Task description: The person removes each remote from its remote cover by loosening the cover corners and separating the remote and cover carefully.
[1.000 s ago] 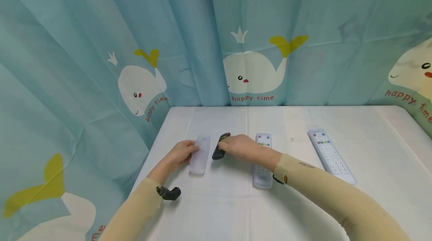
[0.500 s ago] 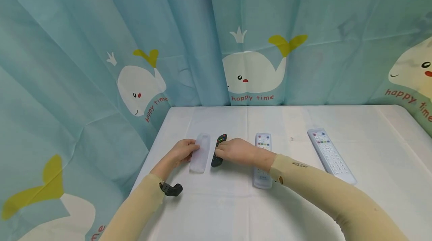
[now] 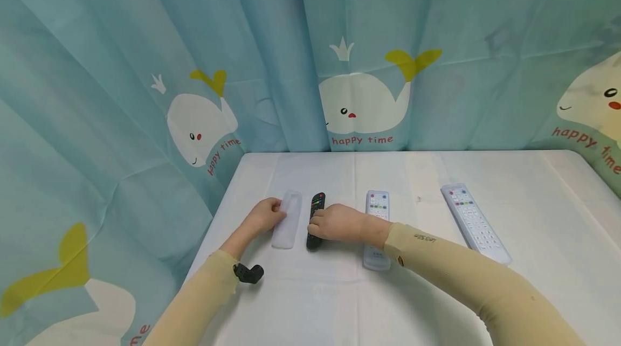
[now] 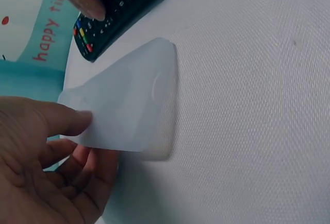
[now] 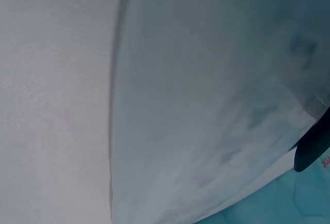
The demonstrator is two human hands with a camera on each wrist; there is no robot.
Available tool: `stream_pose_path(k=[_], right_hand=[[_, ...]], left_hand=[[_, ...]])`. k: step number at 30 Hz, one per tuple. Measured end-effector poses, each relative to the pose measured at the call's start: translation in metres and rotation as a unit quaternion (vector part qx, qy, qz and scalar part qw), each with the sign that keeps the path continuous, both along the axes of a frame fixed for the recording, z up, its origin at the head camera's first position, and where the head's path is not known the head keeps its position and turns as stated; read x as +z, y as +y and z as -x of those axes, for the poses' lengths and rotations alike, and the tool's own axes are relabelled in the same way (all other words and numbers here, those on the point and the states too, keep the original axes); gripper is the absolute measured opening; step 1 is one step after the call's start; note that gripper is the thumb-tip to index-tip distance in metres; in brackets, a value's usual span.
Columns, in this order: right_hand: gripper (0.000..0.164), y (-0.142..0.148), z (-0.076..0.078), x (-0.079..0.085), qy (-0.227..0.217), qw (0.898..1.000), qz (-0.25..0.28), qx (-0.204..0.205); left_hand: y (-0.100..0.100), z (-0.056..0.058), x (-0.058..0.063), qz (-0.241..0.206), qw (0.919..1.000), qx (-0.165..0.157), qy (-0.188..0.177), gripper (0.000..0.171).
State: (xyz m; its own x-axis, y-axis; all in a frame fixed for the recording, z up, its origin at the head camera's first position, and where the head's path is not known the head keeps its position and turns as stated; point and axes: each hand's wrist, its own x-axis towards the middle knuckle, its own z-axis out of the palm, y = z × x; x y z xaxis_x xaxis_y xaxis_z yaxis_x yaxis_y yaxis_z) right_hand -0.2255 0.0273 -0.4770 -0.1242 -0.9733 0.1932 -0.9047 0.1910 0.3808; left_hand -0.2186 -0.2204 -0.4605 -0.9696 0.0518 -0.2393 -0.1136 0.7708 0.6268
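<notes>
At the left of the table, my left hand (image 3: 264,215) pinches the edge of a translucent silicone remote cover (image 3: 288,227). The left wrist view shows the thumb on top of the cover (image 4: 124,100) and the other fingers curled below its edge. Just to the right, my right hand (image 3: 337,223) grips a black remote control (image 3: 315,242) across its middle, with the coloured buttons at the far end. The remote lies roughly parallel to the cover, a small gap between them. In the right wrist view only a dark end of the remote (image 5: 312,144) shows.
A white remote in a clear cover (image 3: 375,262) lies partly under my right forearm. Another covered white remote (image 3: 477,225) lies slanted at the right. The white table (image 3: 310,303) ends at a blue whale-print curtain (image 3: 271,66) behind and to the left.
The black remote has come nearer and turned from slanted to almost straight, my right hand moving slightly left with it. My left hand and the cover have barely moved.
</notes>
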Motion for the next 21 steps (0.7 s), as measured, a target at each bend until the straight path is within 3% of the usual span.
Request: stream_pose_path(k=[11,21], right_hand=[[0.016,0.002,-0.005,0.001,-0.062,0.997,-0.012,-0.047],[0.015,0.012,-0.009,0.006,-0.138,0.987,0.005,-0.077]], left_hand=[[0.001,-0.001,-0.007,0.055,0.9981,0.000,0.029,0.046],[0.001,-0.005,-0.008,0.060,0.9973,0.006,0.040,0.052]])
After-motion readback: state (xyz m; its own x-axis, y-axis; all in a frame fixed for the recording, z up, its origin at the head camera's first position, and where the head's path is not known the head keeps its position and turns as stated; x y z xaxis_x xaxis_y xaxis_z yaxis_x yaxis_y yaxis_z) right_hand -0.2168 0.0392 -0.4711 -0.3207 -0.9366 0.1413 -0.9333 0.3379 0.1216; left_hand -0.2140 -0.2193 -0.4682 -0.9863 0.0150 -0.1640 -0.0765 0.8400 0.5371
